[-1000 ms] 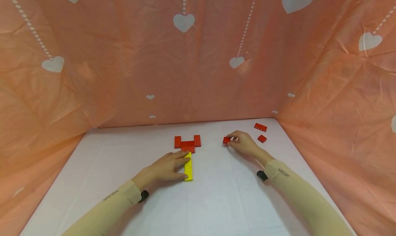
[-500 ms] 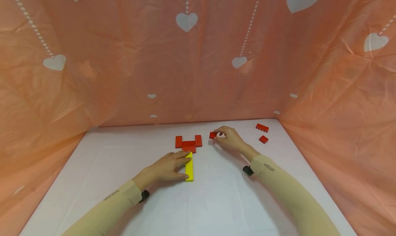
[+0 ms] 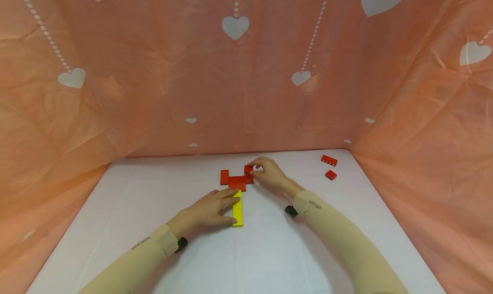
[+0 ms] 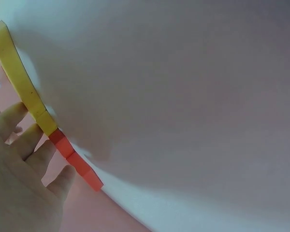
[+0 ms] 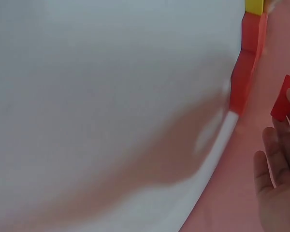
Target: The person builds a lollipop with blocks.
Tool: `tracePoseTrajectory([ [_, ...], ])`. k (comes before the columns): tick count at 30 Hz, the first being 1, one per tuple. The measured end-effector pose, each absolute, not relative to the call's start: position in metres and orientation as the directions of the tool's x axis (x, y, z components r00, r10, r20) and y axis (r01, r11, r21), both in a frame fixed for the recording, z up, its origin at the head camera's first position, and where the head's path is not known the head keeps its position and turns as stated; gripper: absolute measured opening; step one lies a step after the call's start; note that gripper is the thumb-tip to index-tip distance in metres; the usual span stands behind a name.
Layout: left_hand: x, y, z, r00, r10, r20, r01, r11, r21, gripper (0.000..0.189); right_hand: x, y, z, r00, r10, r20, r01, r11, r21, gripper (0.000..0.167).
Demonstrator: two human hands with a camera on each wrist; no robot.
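Observation:
My right hand (image 3: pixel 271 174) pinches a small red block (image 3: pixel 248 169) between thumb and fingers, raised in the right wrist view; its other fingers spread loosely. In the head view this block overlaps the right upright block (image 3: pixel 250 180) of a red arrangement lying on the table. Its left arm is another red block (image 3: pixel 224 177), with a red crosspiece (image 3: pixel 236 179) between them and one more red block (image 3: pixel 238 187) in front. A long yellow piece (image 3: pixel 237 212) runs toward me from there, showing a seam in the left wrist view. My left hand (image 3: pixel 208 208) touches its left side with extended fingers, partly covering it.
At the table's back right lie a red block with white dots (image 3: pixel 329 160) and a smaller red block (image 3: pixel 331 175). A white cloth covers the table (image 3: pixel 185 268). Pink curtains with hearts (image 3: pixel 269 105) enclose the back and both sides.
My right hand has carried the small red block leftward, from the open table to over the right side of the red arrangement. The left hand stays at the yellow piece.

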State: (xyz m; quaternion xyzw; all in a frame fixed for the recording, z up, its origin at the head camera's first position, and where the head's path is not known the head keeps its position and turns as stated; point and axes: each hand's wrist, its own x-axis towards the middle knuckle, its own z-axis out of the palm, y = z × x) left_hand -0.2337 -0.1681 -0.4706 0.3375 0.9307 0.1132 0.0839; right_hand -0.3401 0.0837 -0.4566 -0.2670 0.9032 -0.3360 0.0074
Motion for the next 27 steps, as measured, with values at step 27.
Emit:
tracePoseTrajectory([
  [27,-0.236,-0.168,-0.47,-0.746,0.661,-0.085,0.625,0.738,0.255,0.073,-0.36,0.027,-0.464,-0.852,-0.52,0.057,-0.471,0.714,-0.519,0.026],
])
